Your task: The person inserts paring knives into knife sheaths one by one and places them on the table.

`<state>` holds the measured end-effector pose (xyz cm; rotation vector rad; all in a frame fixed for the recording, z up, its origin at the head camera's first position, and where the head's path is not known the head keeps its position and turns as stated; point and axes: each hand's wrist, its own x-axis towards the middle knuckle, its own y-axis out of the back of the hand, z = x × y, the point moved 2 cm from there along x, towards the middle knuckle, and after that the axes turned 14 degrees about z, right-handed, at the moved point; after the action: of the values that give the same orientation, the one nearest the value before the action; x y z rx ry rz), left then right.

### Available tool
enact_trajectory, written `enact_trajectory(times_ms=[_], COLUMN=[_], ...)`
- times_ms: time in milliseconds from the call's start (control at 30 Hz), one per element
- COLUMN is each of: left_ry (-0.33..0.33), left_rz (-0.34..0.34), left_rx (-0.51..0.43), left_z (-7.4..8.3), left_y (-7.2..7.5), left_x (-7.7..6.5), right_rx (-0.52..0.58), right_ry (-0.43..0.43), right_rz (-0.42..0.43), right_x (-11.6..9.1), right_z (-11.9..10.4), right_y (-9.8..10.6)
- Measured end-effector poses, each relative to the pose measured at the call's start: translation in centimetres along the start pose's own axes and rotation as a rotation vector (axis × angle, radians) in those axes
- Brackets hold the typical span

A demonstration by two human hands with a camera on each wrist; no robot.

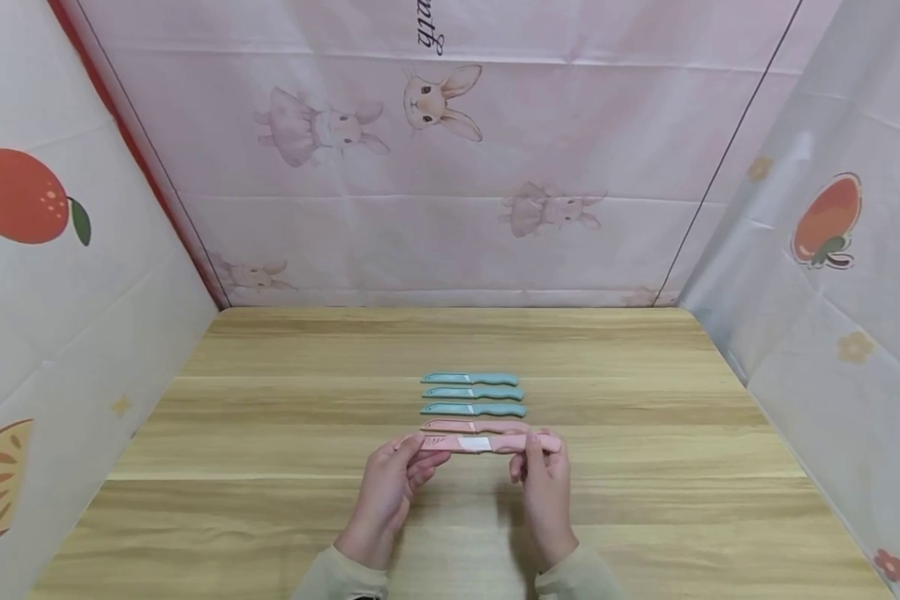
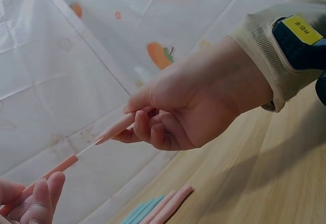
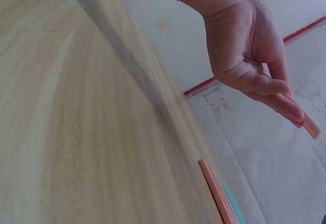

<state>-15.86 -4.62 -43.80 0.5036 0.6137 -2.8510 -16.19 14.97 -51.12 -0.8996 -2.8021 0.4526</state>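
Note:
Both hands hold a pink knife (image 1: 506, 444) level above the table, its handle to the right. My left hand (image 1: 387, 492) pinches the pink sheath (image 1: 442, 444) between thumb and fingers at its left end. On the handle's end, my right hand (image 1: 548, 492) has its thumb on top and fingers curled beneath. A stretch of pale blade (image 2: 87, 148) shows between sheath and handle. Just beyond the held knife lies a sheathed pink knife (image 1: 450, 426). Two pink handles (image 2: 172, 203) show side by side on the table in the left wrist view.
Three sheathed teal knives (image 1: 498, 410) lie in a parallel row beyond the pink ones, handles to the right. The wood-grain table (image 1: 270, 417) meets a printed pink backdrop (image 1: 450, 250) at the back. White printed sheets (image 1: 802, 333) border both sides.

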Motion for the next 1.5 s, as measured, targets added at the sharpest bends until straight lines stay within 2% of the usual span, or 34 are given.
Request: enact_trajectory(times_ms=[200, 333, 400, 600, 633, 667, 833, 867, 900, 1067, 1133, 1233, 1367, 1500], left_ry=[-0.009, -0.01, -0.01, -0.017, -0.018, -0.019, -0.017, -0.018, -0.017, -0.017, -0.015, -0.016, -0.064, -0.105], left_rz=[0.01, 0.021, 0.021, 0.028, 0.03, 0.033, 0.049, 0.052, 0.055, 0.061, 0.058, 0.058, 0.06, 0.045], left_rx=[-0.009, -0.012, -0.016, -0.016, -0.013, -0.01, -0.019, -0.025, -0.028, -0.027, -0.024, -0.025, -0.017, 0.018], left_z=[-0.3, -0.4, -0.4, -0.5, -0.6, -0.6, -0.8, -0.8, -0.8, -0.7, -0.6, -0.6, -1.2, -3.6], left_y=[-0.1, -0.1, -0.2, -0.3, -0.3, -0.3, -0.3, -0.3, -0.3, -0.4, -0.4, -0.5, -0.3, 0.6], left_x=[-0.2, -0.2, -0.2, -0.3, -0.3, -0.3, -0.3, -0.3, -0.3, -0.4, -0.4, -0.5, -0.2, 1.8], right_rx=[-0.008, -0.039, -0.066, -0.068, -0.065, -0.017, 0.013, 0.01, -0.038, -0.048, -0.022, -0.023, -0.06, -0.05], right_ry=[0.066, 0.015, -0.037, -0.043, -0.037, -0.002, 0.027, 0.034, 0.017, 0.064, 0.073, 0.07, 0.013, -0.057], right_rz=[-0.052, -0.02, 0.016, 0.031, 0.029, 0.002, -0.01, -0.009, 0.015, 0.016, 0.0, -0.005, 0.017, 0.026], right_x=[-1.7, -2.3, -2.6, -2.7, -2.7, -2.5, -2.5, -2.5, -2.6, -1.6, -1.4, -1.7, -2.5, -2.9], right_z=[-4.0, -5.4, -5.9, -5.7, -5.7, -4.9, -4.4, -4.2, -4.6, -1.5, -0.9, -1.6, -3.7, -5.0], right_y=[-1.2, -1.7, -1.9, -2.0, -2.0, -1.9, -2.0, -2.0, -2.1, -1.4, -1.2, -1.5, -2.1, -2.4])
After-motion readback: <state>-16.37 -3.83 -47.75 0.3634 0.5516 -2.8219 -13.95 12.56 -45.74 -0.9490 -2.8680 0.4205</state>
